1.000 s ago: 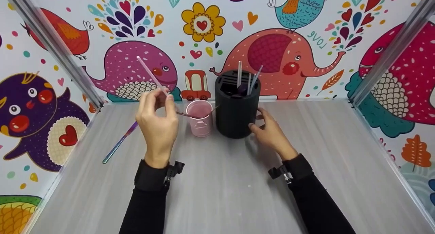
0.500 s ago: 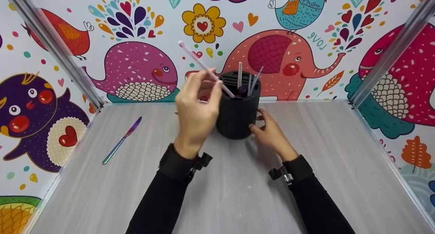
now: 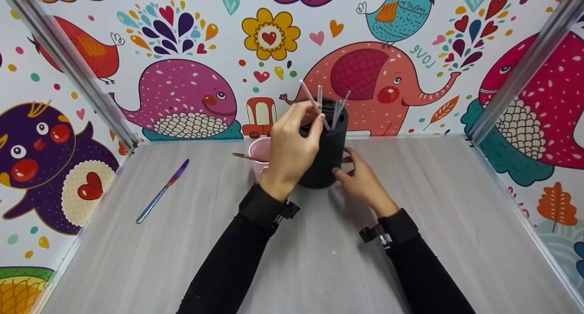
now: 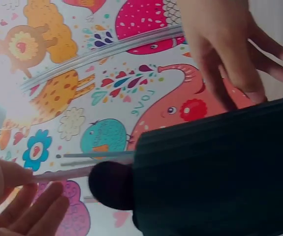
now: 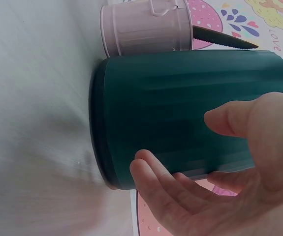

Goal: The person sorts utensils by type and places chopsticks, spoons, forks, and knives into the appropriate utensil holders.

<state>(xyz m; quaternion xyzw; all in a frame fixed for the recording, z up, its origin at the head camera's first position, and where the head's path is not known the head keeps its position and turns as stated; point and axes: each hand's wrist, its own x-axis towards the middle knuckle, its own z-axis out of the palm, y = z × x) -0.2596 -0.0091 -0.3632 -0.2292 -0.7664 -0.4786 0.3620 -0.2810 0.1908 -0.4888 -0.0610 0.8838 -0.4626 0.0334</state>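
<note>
My left hand (image 3: 294,145) pinches a clear pinkish straw (image 3: 308,91) between thumb and fingertips, over the top of a black cylindrical holder (image 3: 326,161). The straw slants, its lower end at the holder's opening. More clear straws (image 3: 340,107) stand in the holder. In the left wrist view a dark rounded, spoon-like head (image 4: 110,186) also sticks out of it. My right hand (image 3: 367,181) rests against the holder's lower right side, thumb and fairly straight fingers touching it. Beside the holder, partly hidden by my left hand, is a small pink bucket (image 3: 259,149).
A serrated knife blade (image 5: 225,37) pokes out of the pink bucket. On the table's left side lies a rainbow-coloured table knife (image 3: 163,191). A patterned wall (image 3: 269,76) stands close behind the holder, with metal posts (image 3: 80,72) at the corners.
My left hand has carried the straw rightward from above the pink bucket to the holder, then lowered it at the opening. My right hand has stayed against the holder.
</note>
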